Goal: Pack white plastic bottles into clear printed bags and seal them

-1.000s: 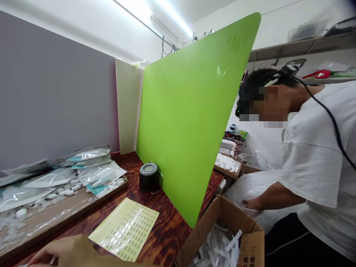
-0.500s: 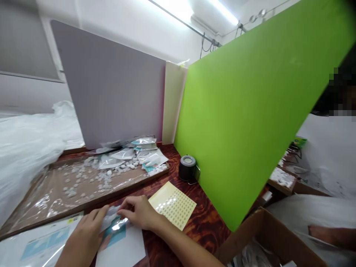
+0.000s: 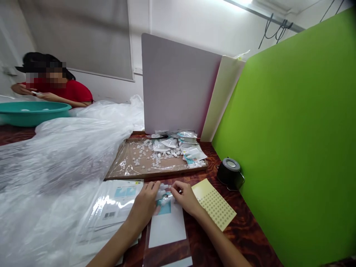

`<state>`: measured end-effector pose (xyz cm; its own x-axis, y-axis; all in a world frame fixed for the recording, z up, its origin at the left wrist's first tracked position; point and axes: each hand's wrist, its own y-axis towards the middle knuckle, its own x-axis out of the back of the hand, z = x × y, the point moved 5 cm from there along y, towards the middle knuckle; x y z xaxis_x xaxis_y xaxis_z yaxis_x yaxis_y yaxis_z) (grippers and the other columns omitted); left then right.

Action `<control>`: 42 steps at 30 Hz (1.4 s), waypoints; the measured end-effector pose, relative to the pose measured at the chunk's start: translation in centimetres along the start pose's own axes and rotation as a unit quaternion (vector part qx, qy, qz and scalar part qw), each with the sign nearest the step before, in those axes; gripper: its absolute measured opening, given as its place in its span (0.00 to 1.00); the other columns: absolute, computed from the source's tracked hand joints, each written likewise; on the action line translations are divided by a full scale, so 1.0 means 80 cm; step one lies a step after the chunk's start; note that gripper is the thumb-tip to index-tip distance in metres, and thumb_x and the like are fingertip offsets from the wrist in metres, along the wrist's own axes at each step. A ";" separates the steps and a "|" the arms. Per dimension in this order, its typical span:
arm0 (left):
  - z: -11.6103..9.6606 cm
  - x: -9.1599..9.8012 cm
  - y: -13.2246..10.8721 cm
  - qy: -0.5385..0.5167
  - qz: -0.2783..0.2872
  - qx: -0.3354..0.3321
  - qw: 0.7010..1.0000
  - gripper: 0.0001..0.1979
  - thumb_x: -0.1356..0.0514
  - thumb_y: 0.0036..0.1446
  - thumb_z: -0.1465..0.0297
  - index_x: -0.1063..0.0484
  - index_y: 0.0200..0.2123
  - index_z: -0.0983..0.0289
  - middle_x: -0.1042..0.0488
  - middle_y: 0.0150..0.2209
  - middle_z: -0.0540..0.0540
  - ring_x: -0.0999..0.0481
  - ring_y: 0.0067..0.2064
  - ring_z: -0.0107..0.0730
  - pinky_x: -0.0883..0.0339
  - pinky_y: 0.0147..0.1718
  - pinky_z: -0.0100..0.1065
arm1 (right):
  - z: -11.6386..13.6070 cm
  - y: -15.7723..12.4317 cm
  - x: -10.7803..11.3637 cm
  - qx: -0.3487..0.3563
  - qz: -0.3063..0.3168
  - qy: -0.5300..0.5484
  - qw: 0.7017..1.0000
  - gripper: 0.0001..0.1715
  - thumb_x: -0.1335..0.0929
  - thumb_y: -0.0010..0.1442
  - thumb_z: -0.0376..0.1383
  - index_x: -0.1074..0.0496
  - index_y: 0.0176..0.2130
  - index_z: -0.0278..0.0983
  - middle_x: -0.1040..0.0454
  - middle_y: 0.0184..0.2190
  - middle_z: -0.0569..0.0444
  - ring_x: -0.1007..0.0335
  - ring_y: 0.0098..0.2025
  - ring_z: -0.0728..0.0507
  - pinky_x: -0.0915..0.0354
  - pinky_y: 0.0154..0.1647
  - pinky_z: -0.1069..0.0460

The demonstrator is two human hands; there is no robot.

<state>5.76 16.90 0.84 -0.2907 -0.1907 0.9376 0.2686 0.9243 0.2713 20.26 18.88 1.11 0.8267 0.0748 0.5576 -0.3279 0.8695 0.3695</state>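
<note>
My left hand (image 3: 146, 200) is closed on a clear plastic bag that holds a white and blue card (image 3: 167, 231). Its fingers also lie against small white plastic pieces (image 3: 162, 192) at the bag's upper part. Close by on the right, my right hand (image 3: 185, 197) is in a pinch by these pieces; what sits between its fingertips is too small to make out. Under its wrist side lies a yellowish sheet of round stickers (image 3: 217, 205). Left of my left hand is a stack of bagged printed cards (image 3: 119, 202).
Behind my hands stands a shallow cardboard tray (image 3: 116, 168) with loose white pieces and filled packets (image 3: 191, 150). A black lantern-like item (image 3: 229, 172) is by the green panel (image 3: 292, 129). Plastic sheeting (image 3: 69, 178) covers the left. Farther back are a teal basin (image 3: 36, 113) and a person in red (image 3: 79, 92).
The view has swung left, bringing the person and the basin into sight, while the cardboard box at right has left the picture. Both hands stay at the bag in nearly the same pose.
</note>
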 end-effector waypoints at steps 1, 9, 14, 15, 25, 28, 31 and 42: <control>0.001 0.001 0.000 -0.002 0.002 0.004 1.000 0.32 0.43 0.41 0.86 0.37 0.53 0.68 0.29 0.49 0.62 0.30 0.51 0.44 0.33 0.48 0.39 | 0.000 -0.001 0.004 0.008 0.005 -0.009 1.000 0.13 0.37 0.62 0.32 0.33 0.26 0.36 0.32 0.23 0.58 0.36 0.27 0.49 0.43 0.28 0.56; -0.003 0.004 -0.001 -0.001 0.009 0.004 1.000 0.33 0.41 0.43 0.85 0.38 0.54 0.64 0.30 0.49 0.60 0.31 0.52 0.44 0.33 0.49 0.39 | 0.012 -0.010 0.010 0.079 0.071 -0.078 0.991 0.10 0.36 0.62 0.28 0.28 0.31 0.37 0.29 0.30 0.53 0.33 0.33 0.46 0.39 0.36 0.54; -0.007 0.003 -0.001 0.019 0.007 -0.005 1.000 0.34 0.40 0.41 0.85 0.38 0.54 0.62 0.30 0.49 0.58 0.31 0.52 0.45 0.34 0.50 0.40 | 0.015 -0.012 0.006 0.090 0.077 -0.099 0.988 0.10 0.36 0.62 0.27 0.28 0.31 0.37 0.30 0.30 0.53 0.33 0.34 0.45 0.38 0.36 0.53; -0.007 0.003 -0.001 0.023 0.007 -0.007 1.000 0.34 0.40 0.41 0.85 0.38 0.54 0.62 0.30 0.49 0.58 0.31 0.52 0.45 0.34 0.50 0.40 | 0.015 -0.012 0.006 0.090 0.075 -0.099 0.988 0.10 0.35 0.61 0.26 0.28 0.31 0.37 0.30 0.30 0.53 0.33 0.34 0.45 0.38 0.36 0.53; -0.009 0.001 -0.002 0.045 0.012 -0.015 0.999 0.34 0.41 0.41 0.85 0.39 0.54 0.64 0.31 0.48 0.60 0.32 0.51 0.46 0.34 0.49 0.41 | 0.003 -0.010 0.008 0.065 0.015 -0.012 0.998 0.05 0.32 0.61 0.29 0.25 0.33 0.36 0.24 0.31 0.53 0.28 0.34 0.46 0.35 0.37 0.53; -0.009 0.001 -0.003 0.049 0.014 -0.015 0.999 0.33 0.41 0.41 0.85 0.39 0.54 0.64 0.31 0.48 0.59 0.32 0.51 0.45 0.34 0.49 0.40 | 0.000 -0.009 0.007 0.055 0.000 0.002 0.998 0.05 0.32 0.61 0.32 0.26 0.32 0.36 0.24 0.29 0.54 0.28 0.32 0.46 0.36 0.34 0.53; -0.009 0.001 -0.004 0.054 0.019 -0.018 0.998 0.33 0.41 0.42 0.84 0.39 0.54 0.66 0.31 0.48 0.60 0.32 0.51 0.46 0.34 0.50 0.40 | 0.001 -0.010 0.005 0.061 -0.001 0.007 0.998 0.05 0.32 0.61 0.31 0.27 0.31 0.36 0.25 0.29 0.54 0.29 0.32 0.46 0.37 0.34 0.53; -0.023 -0.003 0.001 0.084 0.047 -0.016 0.995 0.27 0.43 0.40 0.87 0.34 0.46 0.68 0.29 0.44 0.62 0.30 0.45 0.49 0.29 0.39 0.41 | -0.002 -0.021 -0.003 0.110 0.021 -0.007 0.994 0.13 0.37 0.63 0.26 0.35 0.28 0.38 0.33 0.27 0.55 0.36 0.33 0.46 0.41 0.35 0.53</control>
<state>7.52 16.41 1.06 -0.1058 -0.1595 0.9815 0.3181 0.9298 0.1854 20.70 17.52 0.24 0.8040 0.1010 0.5860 -0.4555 0.7382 0.4976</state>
